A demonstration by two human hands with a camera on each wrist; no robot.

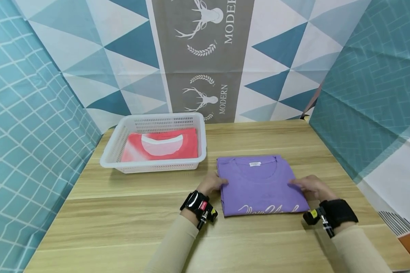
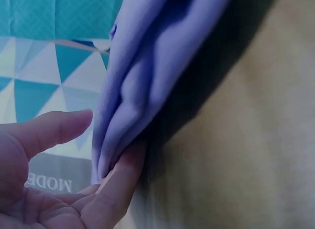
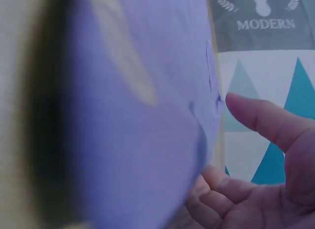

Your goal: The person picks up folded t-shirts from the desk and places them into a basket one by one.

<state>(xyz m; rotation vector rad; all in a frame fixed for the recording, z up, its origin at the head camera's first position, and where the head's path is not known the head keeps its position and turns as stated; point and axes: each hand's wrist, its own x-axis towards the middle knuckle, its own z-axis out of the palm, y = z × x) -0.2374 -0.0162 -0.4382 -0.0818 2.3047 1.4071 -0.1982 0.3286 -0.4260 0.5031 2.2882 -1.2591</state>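
A folded purple T-shirt (image 1: 256,185) lies on the table with its neckline and label toward the back and white lettering along the front. My left hand (image 1: 212,184) holds its left side; in the left wrist view the fingers (image 2: 120,177) reach under the layered purple edge and the thumb lies on the upper side. At the shirt's right side, my right hand (image 1: 311,185) grips the edge. There the right wrist view has the fingers (image 3: 216,189) partly hidden beneath the cloth, with the thumb by its top face.
A white plastic basket (image 1: 153,167) stands at the back left, holding a folded red-and-white cloth (image 1: 188,146). The wood-grain table (image 1: 123,227) ends at a patterned curtain (image 1: 205,57) behind and hanging sheets on both sides.
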